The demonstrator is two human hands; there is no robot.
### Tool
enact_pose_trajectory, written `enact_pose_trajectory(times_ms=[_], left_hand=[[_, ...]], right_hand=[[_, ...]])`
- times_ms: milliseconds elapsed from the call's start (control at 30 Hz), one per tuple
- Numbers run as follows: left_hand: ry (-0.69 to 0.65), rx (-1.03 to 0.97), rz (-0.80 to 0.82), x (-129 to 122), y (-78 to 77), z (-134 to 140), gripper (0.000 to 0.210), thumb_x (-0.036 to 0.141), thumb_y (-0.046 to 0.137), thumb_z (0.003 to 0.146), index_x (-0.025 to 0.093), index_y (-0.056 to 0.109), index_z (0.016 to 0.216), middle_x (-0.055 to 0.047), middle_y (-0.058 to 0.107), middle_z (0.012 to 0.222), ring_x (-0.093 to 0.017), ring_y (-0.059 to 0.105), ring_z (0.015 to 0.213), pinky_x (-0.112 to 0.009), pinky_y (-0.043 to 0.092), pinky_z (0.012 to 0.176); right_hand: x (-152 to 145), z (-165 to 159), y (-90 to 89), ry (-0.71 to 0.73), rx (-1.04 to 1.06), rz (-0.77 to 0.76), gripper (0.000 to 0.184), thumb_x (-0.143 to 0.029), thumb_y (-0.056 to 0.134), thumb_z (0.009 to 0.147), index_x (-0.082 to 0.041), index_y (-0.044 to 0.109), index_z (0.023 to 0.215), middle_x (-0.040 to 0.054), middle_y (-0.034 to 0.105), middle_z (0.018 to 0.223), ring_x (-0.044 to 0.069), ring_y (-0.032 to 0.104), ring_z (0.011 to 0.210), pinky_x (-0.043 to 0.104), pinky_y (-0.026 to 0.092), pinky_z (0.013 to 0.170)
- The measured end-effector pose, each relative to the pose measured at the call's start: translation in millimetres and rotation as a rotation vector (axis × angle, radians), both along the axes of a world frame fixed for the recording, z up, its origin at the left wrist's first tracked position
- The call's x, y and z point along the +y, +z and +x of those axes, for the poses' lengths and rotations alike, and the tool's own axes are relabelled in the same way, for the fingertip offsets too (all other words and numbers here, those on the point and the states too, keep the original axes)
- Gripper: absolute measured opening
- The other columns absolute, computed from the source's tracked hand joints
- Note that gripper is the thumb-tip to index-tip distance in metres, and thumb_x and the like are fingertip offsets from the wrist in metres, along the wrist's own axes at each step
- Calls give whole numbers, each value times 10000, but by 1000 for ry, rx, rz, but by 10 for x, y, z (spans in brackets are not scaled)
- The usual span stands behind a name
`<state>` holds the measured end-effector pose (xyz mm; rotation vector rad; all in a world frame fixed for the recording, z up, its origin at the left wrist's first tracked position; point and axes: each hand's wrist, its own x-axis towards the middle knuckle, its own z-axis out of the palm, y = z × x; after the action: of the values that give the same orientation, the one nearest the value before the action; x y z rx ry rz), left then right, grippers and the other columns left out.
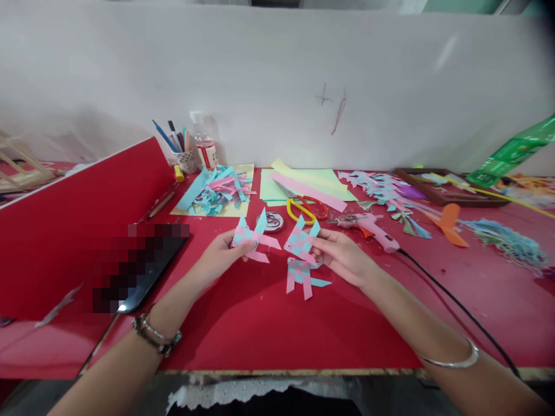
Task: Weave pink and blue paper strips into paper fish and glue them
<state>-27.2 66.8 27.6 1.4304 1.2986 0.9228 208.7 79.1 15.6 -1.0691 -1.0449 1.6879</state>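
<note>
Between thumb and fingers, my left hand (223, 253) pinches a woven paper fish (246, 236) of pink and light blue strips, its loose strip ends pointing up and to the right. My right hand (340, 254) grips a second woven paper fish (299, 241), checkered in the same colours with a small dark eye. Just below it, a third woven fish (300, 271) lies on the red table, its strip ends spreading down and right. Some fingers of both hands are hidden behind the paper.
Beyond my hands lie scissors (301, 212), a round tin (273, 221) and a pile of paper strips (219, 188). A pink glue gun (375, 228) with a black cord rests at right. A dark tablet-like device (151, 277) and a red board (87, 225) are at left.
</note>
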Motion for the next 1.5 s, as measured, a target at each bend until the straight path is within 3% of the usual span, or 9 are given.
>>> enact_pose_trajectory(times_ms=[300, 533, 800, 1233, 1500], left_hand=[[-89, 69, 0, -7, 11, 42, 287, 428, 570, 686, 144, 562, 717, 24, 527, 625, -102, 477, 576, -218, 382, 579], [-136, 124, 30, -39, 15, 71, 321, 456, 551, 688, 138, 586, 665, 20, 557, 631, -102, 474, 574, -215, 374, 576], [-154, 120, 40, -34, -15, 47, 307, 444, 559, 687, 146, 616, 732, 21, 598, 674, -121, 521, 638, -222, 399, 634], [-184, 124, 40, -18, -46, 45, 332, 466, 543, 695, 142, 592, 743, 13, 565, 662, -122, 502, 625, -235, 400, 616], [-196, 138, 59, -30, -49, 83, 329, 465, 543, 698, 150, 513, 608, 54, 426, 543, -74, 380, 506, -193, 321, 488]], right_hand=[[-61, -63, 16, -66, 74, 87, 216, -272, 705, 613, -177, 518, 667, -78, 519, 523, 37, 481, 518, 190, 409, 573], [-156, -145, 13, 2, -151, 282, 260, -379, 612, 701, -194, 444, 770, -72, 554, 532, 52, 464, 418, 205, 357, 447], [-184, -159, 25, 11, -238, 353, 249, -381, 580, 723, -205, 410, 769, -84, 529, 509, 55, 474, 401, 204, 387, 439], [-195, -177, 47, 3, -270, 320, 255, -345, 615, 669, -183, 489, 821, -58, 540, 583, 68, 499, 479, 212, 423, 492], [-215, -193, 36, 152, -307, 210, 222, -354, 630, 666, -159, 580, 759, -30, 552, 574, 73, 489, 483, 183, 360, 413]])
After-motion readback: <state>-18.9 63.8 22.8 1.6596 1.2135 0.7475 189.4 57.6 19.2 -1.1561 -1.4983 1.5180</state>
